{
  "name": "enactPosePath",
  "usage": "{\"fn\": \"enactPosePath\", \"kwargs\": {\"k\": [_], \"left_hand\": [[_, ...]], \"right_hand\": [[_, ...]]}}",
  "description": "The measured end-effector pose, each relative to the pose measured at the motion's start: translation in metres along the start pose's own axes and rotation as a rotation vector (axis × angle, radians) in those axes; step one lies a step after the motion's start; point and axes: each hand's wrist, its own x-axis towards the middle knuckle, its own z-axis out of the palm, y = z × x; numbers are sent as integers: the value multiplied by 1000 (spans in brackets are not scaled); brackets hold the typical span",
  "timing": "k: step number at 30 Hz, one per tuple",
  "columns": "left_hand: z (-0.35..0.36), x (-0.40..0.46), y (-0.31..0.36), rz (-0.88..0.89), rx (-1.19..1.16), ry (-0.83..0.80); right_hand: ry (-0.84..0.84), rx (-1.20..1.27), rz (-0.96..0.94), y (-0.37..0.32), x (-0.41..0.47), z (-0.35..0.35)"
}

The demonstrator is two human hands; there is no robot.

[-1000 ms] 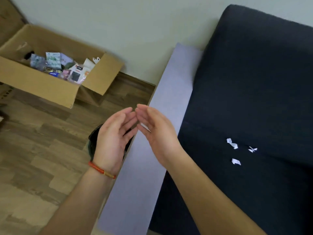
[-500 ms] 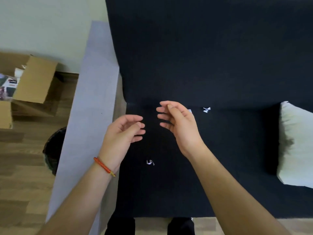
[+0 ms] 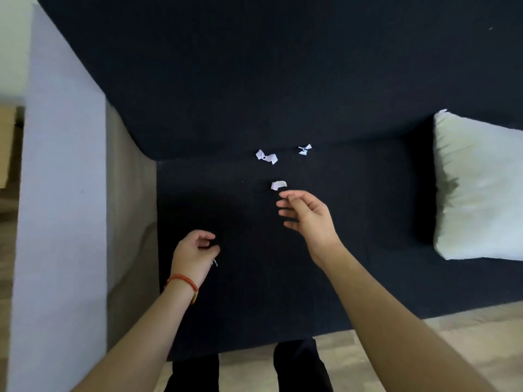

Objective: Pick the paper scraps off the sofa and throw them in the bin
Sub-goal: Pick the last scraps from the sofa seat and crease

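Three white paper scraps lie on the dark navy sofa seat (image 3: 353, 222): a twisted one (image 3: 266, 157) and a small one (image 3: 304, 149) near the backrest, and a curled one (image 3: 278, 185) nearer to me. My right hand (image 3: 307, 216) hovers just short of the curled scrap with loosely bent fingers, holding nothing. My left hand (image 3: 195, 256) hangs lower left over the seat, fingers loosely curled and empty. A tiny scrap (image 3: 215, 263) peeks out beside its edge. The bin is out of view.
A pale cushion (image 3: 478, 188) lies at the right end of the seat. The grey armrest (image 3: 62, 193) borders the seat on the left, with a sliver of cardboard box (image 3: 5, 148) beyond it. My dark-trousered legs (image 3: 297, 366) stand at the sofa's front edge.
The view swung from the bin and armrest onto the sofa seat. My right hand has reached forward toward the curled scrap, and my left hand has dropped over the tiny scrap.
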Motion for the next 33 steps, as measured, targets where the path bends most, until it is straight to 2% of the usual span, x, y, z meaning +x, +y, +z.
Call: {"fn": "enactPosePath", "kwargs": {"k": [6, 12, 16, 19, 22, 27, 33], "left_hand": [[24, -4, -14, -118, 194, 151], [42, -6, -20, -141, 201, 95], [46, -6, -19, -266, -1, 178], [46, -4, -18, -330, -128, 183], [42, -6, -12, -310, -142, 191], [32, -9, 4, -176, -90, 209], [23, 7, 37, -234, -424, 97]], "right_hand": [[38, -53, 61, 26, 7, -37], [75, -72, 109, 42, 12, -65], [87, -71, 127, 44, 16, -70], [96, -64, 133, 44, 20, -76], [87, -96, 146, 43, 25, -80], [86, -204, 145, 34, 44, -83], [66, -386, 28, 14, 79, -59]]}}
